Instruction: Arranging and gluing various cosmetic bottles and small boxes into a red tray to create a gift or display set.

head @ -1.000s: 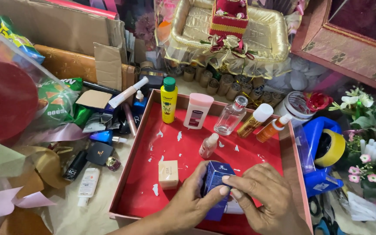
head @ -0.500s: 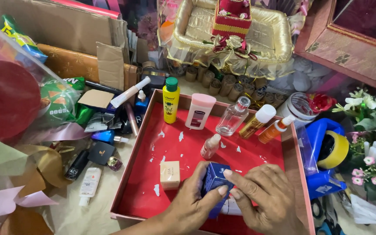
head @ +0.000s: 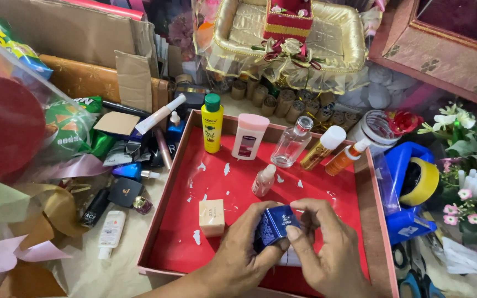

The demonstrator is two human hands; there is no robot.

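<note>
Both hands low in the red tray (head: 167,221), near its front edge, closed together on a small blue box (head: 274,226). Left hand (head: 238,259) wrapped round the box from below and the left, thumb along its front face. Right hand (head: 327,248) pinching the right end, fingertips over the top edge. Each grip shut on the box; no open fingers to speak of. Box held just above the tray floor, tilted, one corner up.

Probably light: thin printed card, glossy, likely a little slick. Stiff along the edges and corners, soft in the flat faces, so likely to dent under a hard squeeze. Best taken by opposite edges or corners, not by the middle of a panel. Contents hidden; weight only a guess.

Just left of the hands, a small cream box (head: 211,217) standing on the tray floor, apart from the blue one. Further back, a small clear bottle (head: 263,180) lying tilted. Along the back wall, in a row: a yellow bottle (head: 212,122) with a green cap, a pink-capped bottle (head: 249,136), a clear glass bottle (head: 291,142), an amber bottle (head: 319,147) and an orange tube (head: 344,158). White scraps scattered on the red lining.

Outside the tray, left, a clutter of cosmetics and wrapping; right, a blue tape dispenser (head: 409,187) with a yellow roll.
</note>
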